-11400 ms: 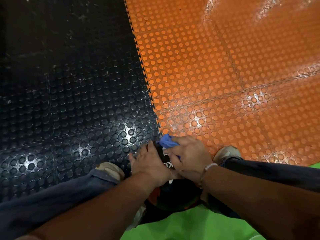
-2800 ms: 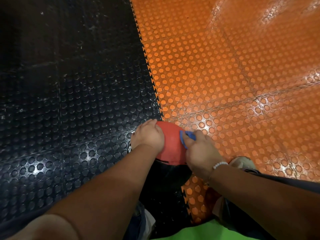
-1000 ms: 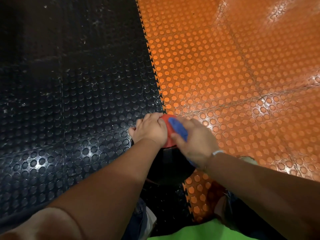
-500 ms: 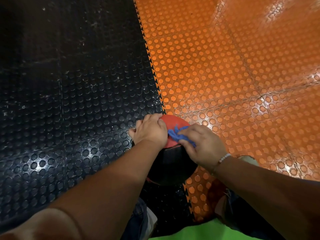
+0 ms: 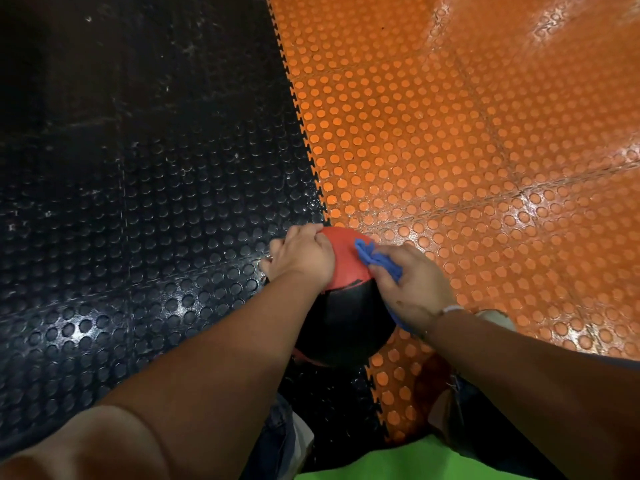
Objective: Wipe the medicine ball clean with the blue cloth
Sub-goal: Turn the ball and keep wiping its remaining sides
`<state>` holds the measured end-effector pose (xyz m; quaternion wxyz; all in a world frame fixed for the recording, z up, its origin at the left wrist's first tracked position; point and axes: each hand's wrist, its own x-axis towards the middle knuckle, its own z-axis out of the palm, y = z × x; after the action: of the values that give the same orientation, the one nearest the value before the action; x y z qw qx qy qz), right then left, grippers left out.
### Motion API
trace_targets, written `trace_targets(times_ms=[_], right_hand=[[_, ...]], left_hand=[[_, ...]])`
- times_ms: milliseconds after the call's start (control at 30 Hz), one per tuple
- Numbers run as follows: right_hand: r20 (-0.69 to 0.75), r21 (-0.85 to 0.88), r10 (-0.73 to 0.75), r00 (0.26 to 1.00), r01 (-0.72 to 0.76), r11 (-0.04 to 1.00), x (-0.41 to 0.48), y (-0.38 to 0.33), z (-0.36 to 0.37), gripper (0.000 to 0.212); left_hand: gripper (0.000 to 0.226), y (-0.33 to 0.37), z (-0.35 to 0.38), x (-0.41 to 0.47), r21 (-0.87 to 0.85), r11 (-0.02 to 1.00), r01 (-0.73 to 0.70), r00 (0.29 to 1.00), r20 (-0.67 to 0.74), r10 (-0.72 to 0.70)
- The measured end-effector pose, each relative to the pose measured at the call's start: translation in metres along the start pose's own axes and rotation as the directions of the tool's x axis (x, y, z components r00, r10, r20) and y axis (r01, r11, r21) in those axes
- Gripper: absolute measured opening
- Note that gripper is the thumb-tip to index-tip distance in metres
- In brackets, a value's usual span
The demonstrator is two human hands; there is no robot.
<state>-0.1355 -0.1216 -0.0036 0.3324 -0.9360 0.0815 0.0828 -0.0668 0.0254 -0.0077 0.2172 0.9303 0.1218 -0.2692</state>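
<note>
The medicine ball [image 5: 346, 306], red on its far part and black on its near part, rests on the floor between my feet, on the seam of the black and orange mats. My left hand [image 5: 299, 254] grips its upper left side and holds it steady. My right hand [image 5: 412, 285] presses the crumpled blue cloth [image 5: 375, 259] against the ball's upper right side. Part of the cloth sticks out past my fingers onto the red area, and a bit shows under my palm.
Studded black rubber floor mat [image 5: 138, 202] lies to the left, studded orange mat [image 5: 467, 133] to the right, joined by a toothed seam. My right shoe [image 5: 497, 318] sits beside the ball. My green shirt [image 5: 398, 462] fills the bottom edge.
My right hand with the blue cloth has slid from the top middle of the ball toward its right side. My left hand has stayed put on the ball.
</note>
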Motion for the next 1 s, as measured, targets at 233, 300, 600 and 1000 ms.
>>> trace_targets(times_ms=[233,300,600,1000], right_hand=[[0.153,-0.292,-0.482,0.863,0.506,0.812,-0.021,-0.031,0.015,0.025],[0.099,-0.306,-0.53,0.842,0.533,0.789,-0.016,-0.011,0.015,0.019],[0.179,-0.349,-0.484,0.856,0.515,0.783,-0.021,-0.042,0.02,0.026],[0.111,-0.312,-0.489,0.865,0.497,0.81,-0.015,-0.028,0.012,0.024]], left_hand=[[0.04,0.003,-0.007,0.034,-0.032,0.994,0.104,0.99,0.101,-0.1],[0.041,0.001,-0.006,0.031,-0.036,0.994,0.102,0.99,0.097,-0.098],[0.042,0.022,-0.007,0.031,0.106,0.964,0.244,0.963,0.092,-0.254],[0.041,0.013,-0.01,0.035,0.054,0.969,0.239,0.965,0.096,-0.244]])
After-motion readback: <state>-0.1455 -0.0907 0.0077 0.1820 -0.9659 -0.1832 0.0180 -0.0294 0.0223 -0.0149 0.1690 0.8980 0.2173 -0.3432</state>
